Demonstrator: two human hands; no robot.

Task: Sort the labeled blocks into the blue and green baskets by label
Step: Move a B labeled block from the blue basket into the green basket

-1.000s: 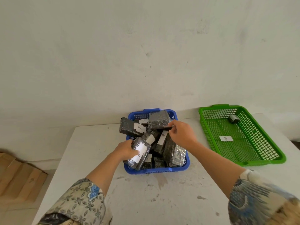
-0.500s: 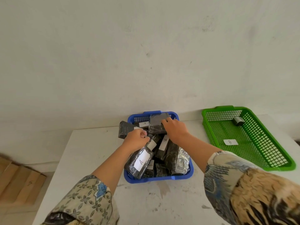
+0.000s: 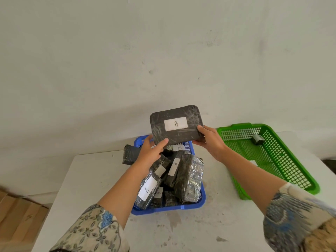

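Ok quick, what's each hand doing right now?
Left hand: closed on the lower left corner of the B block.
Right hand: closed on the same block's lower right corner.

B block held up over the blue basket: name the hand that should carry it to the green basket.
Right hand: it grips the B block's right edge, nearest the green basket.

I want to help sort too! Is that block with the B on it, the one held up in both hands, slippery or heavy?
The B block is probably a bit slippery: its wrap looks shiny. It seems stiff, since it stays flat though the left hand and right hand grip only its lower corners. It may be fairly light, as the fingers hold it up by the edges.
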